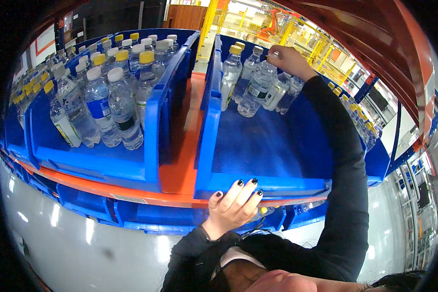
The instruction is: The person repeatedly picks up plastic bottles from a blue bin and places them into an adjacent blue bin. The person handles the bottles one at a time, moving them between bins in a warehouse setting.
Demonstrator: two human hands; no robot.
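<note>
My right hand (292,61) reaches deep into a blue plastic bin (262,146), its fingers closed around the top of a clear plastic bottle (257,89). The bottle leans a little, and its cap is mostly covered by my fingers. Beside it stand several more clear bottles, among them a yellow-capped bottle (231,73) on the left and a white-capped bottle (251,65) behind. My left hand (235,206) rests its spread fingertips against the outside of the bin's front lip (273,186), holding nothing.
Left of an orange shelf beam (180,146), another blue bin (95,160) holds many white- and yellow-capped bottles. More bins (149,215) sit on the level below. A dark red rack beam (398,54) slants overhead at right. Yellow fencing (295,33) stands behind.
</note>
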